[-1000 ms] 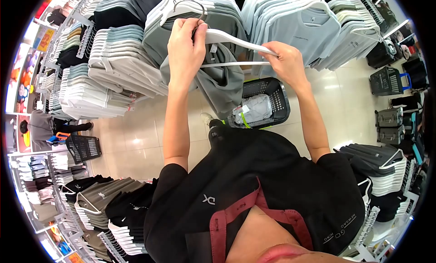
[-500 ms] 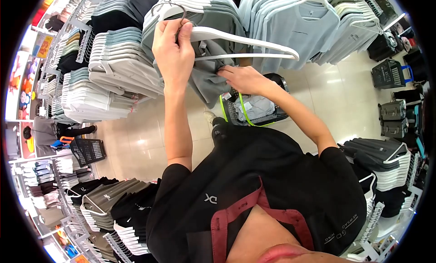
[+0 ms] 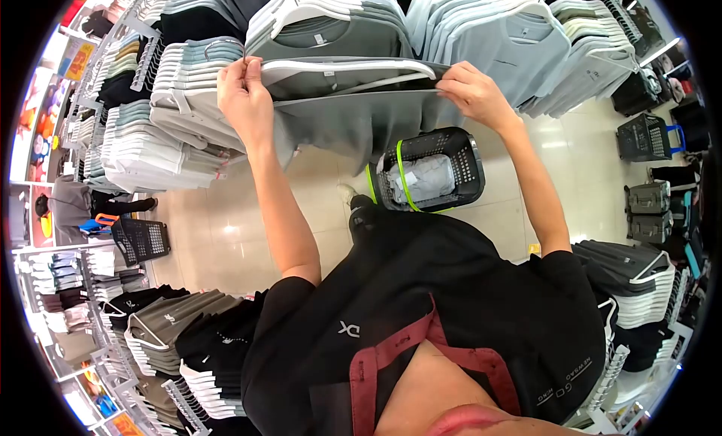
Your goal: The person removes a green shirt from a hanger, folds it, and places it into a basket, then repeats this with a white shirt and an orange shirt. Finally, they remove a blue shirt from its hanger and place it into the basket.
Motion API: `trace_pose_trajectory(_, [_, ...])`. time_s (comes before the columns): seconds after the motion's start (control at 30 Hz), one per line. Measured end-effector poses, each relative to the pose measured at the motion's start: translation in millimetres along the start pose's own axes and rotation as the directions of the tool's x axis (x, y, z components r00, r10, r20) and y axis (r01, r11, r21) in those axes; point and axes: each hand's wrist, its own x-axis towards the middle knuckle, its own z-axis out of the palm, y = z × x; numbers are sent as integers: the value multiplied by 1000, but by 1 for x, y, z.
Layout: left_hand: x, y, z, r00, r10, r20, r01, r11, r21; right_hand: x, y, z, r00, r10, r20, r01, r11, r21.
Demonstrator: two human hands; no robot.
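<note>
A grey shirt is stretched wide between my two hands, its upper opening spread and the rest hanging down. My left hand pinches the shirt at its left end, and my right hand grips the right end. Inside the opening lies a white hanger, its bars partly covered by the fabric. Whether my left fingers also touch the hanger's hook is hidden. Just behind it hang more dark grey shirts on white hangers.
Below my right hand, a black basket with a green handle stands on the floor, holding light grey clothing. Light blue shirts hang to the right and pale garments to the left. Another person is beside a black basket at far left.
My left hand has left the hanger's hook and moved down-left to the shirt. My right hand has risen to the right, spreading the shirt around the hanger.
</note>
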Motion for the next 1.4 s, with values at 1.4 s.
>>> trace_pose_trajectory(1.4, [-7,27,16,934,169,314,-160,986,-54,66,15,-61,917,302,-261,-254,946,202])
